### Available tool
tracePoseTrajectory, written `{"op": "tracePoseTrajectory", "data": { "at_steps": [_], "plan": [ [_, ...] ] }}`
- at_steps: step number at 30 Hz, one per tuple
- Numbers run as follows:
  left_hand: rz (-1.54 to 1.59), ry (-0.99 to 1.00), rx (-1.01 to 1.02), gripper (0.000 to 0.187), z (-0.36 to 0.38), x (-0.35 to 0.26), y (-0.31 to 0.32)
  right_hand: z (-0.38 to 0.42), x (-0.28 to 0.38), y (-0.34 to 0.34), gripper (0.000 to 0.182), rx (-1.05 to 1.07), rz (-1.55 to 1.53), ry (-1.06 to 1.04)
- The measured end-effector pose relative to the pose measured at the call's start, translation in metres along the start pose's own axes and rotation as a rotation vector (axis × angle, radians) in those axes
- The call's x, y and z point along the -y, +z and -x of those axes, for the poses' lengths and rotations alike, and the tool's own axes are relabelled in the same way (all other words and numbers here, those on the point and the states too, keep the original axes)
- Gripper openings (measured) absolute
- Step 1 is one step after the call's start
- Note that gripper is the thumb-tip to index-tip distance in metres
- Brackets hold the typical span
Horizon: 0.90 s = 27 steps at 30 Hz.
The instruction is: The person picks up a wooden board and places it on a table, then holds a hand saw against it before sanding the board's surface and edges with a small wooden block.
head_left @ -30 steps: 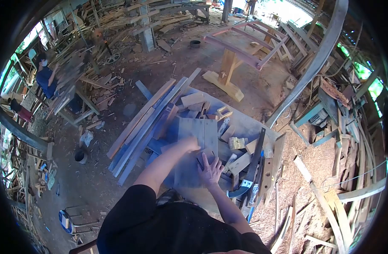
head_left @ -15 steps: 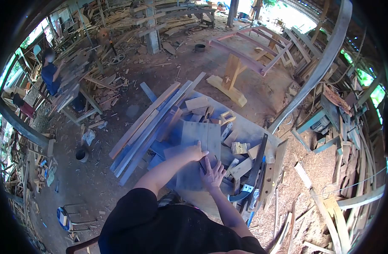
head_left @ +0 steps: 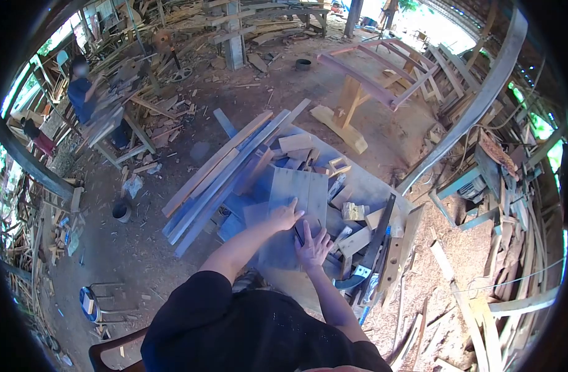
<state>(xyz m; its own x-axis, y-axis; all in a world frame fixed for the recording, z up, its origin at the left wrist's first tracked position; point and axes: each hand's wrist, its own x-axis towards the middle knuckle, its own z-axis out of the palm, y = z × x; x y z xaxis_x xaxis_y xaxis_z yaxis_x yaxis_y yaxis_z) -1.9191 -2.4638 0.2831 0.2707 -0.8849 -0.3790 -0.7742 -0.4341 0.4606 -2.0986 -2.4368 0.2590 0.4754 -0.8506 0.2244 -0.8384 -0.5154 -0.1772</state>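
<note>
On the cluttered table (head_left: 375, 172), I see a wide grey board (head_left: 288, 186) lying flat among wood scraps (head_left: 354, 242). The left hand (head_left: 286, 218) is over its middle, index finger straight and the other fingers curled; I cannot tell whether they hold anything. Just beside it, at the board's right edge, I see the right hand (head_left: 313, 250) with fingers spread, a thin dark stick (head_left: 298, 235) by the thumb; I cannot tell if it is gripped. Long planks (head_left: 219, 162) lie left of the board.
</note>
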Motion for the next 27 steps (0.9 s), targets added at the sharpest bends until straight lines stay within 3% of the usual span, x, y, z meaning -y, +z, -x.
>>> {"op": "tracePoseTrajectory", "data": {
  "at_steps": [2,4,6,7,9,12,13,14,15,16,17,19,20,21,22,25,27],
  "plan": [
    [0.033,-0.005,0.000,0.072,-0.004,0.000,0.002,0.001,-0.001,-0.001,0.072,-0.002,0.016,-0.003],
    [-0.077,0.316,0.012,0.072,-0.019,-0.004,-0.002,0.000,0.001,-0.001,0.072,-0.014,0.008,0.001],
    [0.166,0.155,-0.185,0.060,-0.022,-0.048,-0.016,0.000,0.000,-0.002,0.071,-0.009,-0.003,-0.006],
    [0.183,0.360,-0.293,0.060,-0.042,-0.061,-0.010,0.000,0.000,-0.002,0.070,-0.005,-0.009,-0.005],
    [0.382,0.499,-0.306,0.062,-0.043,-0.101,-0.028,-0.001,0.002,-0.007,0.070,0.029,-0.011,0.006],
    [0.592,0.428,-0.077,0.069,0.027,-0.185,-0.085,-0.002,0.001,-0.001,0.068,0.070,0.017,0.014],
    [0.616,0.564,-0.076,0.072,0.043,-0.217,-0.089,-0.001,-0.004,0.009,0.066,0.078,0.049,0.015],
    [0.713,0.778,-0.187,0.051,0.080,-0.257,-0.098,-0.002,-0.017,0.046,0.068,0.124,0.082,-0.016],
    [0.700,0.665,0.224,0.045,0.142,-0.289,-0.133,-0.004,-0.027,0.083,0.069,-0.022,-0.028,-0.047],
    [0.819,0.744,0.328,0.043,0.209,-0.308,-0.156,0.001,-0.031,0.105,0.070,-0.163,-0.137,-0.074],
    [0.747,1.026,0.234,0.037,0.239,-0.327,-0.137,0.011,-0.025,0.083,0.070,-0.140,-0.138,-0.079],
    [0.454,1.833,-0.418,0.031,0.288,-0.363,-0.055,-0.001,0.000,0.010,0.073,0.048,0.017,0.056],
    [0.343,2.039,-0.515,0.032,0.302,-0.368,-0.027,-0.005,0.002,0.008,0.073,0.030,0.004,0.038],
    [0.247,2.154,-0.484,0.029,0.304,-0.354,-0.024,-0.003,0.001,0.005,0.074,0.039,0.021,0.029],
    [0.453,2.186,-0.351,0.030,0.285,-0.340,-0.019,-0.002,-0.001,0.003,0.074,0.056,0.042,0.026],
    [0.492,1.649,-0.383,0.039,0.213,-0.276,0.002,0.002,-0.007,0.012,0.074,0.007,0.063,0.027],
    [0.271,1.233,-0.074,0.039,0.189,-0.228,0.005,0.001,0.000,0.001,0.072,-0.012,0.083,0.028]
  ]
}}
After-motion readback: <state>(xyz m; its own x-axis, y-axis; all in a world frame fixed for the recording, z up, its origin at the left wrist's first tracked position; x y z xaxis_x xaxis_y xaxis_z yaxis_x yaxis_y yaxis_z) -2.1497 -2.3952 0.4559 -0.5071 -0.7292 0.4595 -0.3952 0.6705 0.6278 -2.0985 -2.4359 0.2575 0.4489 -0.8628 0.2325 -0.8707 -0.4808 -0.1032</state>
